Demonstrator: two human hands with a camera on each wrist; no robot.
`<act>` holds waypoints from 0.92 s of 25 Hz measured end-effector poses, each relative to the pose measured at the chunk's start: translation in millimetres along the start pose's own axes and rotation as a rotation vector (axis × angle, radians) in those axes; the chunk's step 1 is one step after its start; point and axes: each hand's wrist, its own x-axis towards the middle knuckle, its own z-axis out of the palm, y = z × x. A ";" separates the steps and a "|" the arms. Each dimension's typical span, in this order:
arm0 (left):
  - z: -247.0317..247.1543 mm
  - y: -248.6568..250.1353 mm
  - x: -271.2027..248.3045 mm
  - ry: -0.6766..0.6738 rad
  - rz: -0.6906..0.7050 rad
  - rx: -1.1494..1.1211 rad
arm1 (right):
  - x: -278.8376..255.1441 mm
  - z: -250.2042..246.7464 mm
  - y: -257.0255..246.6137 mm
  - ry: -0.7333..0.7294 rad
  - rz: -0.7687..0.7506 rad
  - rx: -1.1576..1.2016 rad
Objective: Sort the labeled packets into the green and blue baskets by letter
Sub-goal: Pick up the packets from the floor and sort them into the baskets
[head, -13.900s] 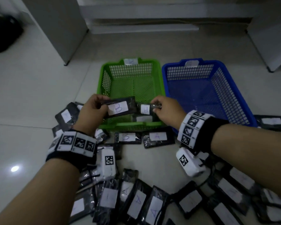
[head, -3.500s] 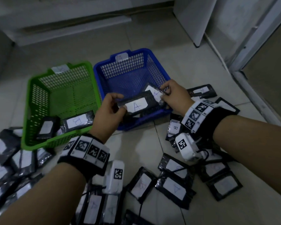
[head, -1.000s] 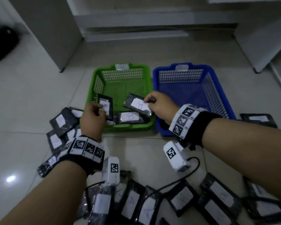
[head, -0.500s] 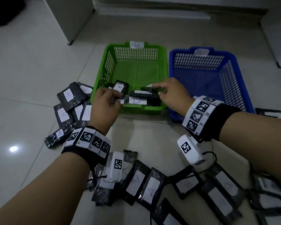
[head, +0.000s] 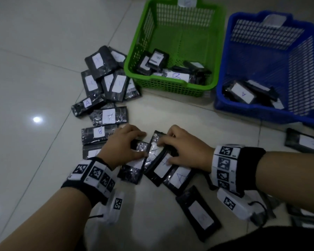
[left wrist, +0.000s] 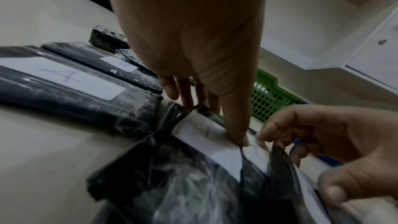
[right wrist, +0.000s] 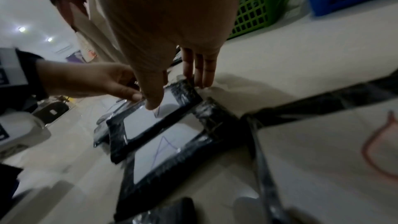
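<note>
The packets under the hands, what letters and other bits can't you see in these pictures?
- Head view: the left hand covers the label of the packet it grips.
- Head view: the basket tags on the green basket and blue basket are blurred, and the green one is cut by the top edge.
- Right wrist view: the right hand hides part of the letter on its packet.

left hand (head: 123, 147), right hand (head: 185, 151), both pinching

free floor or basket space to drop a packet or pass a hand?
Bare tile lies between the green basket front rim and both hands, left hand and right hand. More lies left of the packet pile. The far halves of the green and the blue basket floors are bare. Crowded: packets under the hands and at both baskets' near ends.
</note>
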 end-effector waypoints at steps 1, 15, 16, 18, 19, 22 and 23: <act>1.8 -2.3 -1.2 0.000 -0.006 -0.004 | 1.3 3.9 -1.6 -0.029 -0.011 -0.068; -57.4 39.6 38.3 0.146 -0.161 -0.744 | -5.9 -92.2 27.3 0.141 0.054 0.484; -62.9 49.3 44.1 0.173 -0.153 -0.786 | -11.5 -102.6 32.7 0.199 0.066 0.574; -71.2 70.6 53.6 0.209 -0.126 -0.882 | -24.6 -119.9 45.1 0.350 0.094 0.654; -73.5 83.0 59.1 0.221 -0.106 -0.931 | -32.1 -127.6 53.7 0.446 0.117 0.680; -73.0 118.3 76.8 0.251 -0.021 -1.041 | -52.6 -143.5 83.7 0.751 0.233 0.885; -70.2 132.5 84.4 0.260 0.011 -1.059 | -60.5 -147.9 95.5 0.855 0.290 0.934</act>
